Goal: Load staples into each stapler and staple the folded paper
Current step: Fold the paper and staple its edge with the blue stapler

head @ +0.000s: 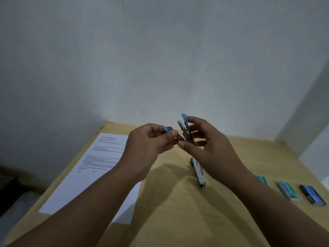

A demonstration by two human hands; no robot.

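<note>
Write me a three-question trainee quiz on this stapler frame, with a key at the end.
1. True or false: the blue stapler lies flat on the table.
2. Which hand pinches the small blue-tipped piece? A. left hand B. right hand C. neither
3. Fill in: the printed paper lies to the person's ____ of the green stapler.

Key
1. False: the right hand holds it up above the table, roughly upright.
2. A: its fingers pinch the piece beside the stapler.
3. Left. The staple boxes sit on the other side, at the right edge.
</note>
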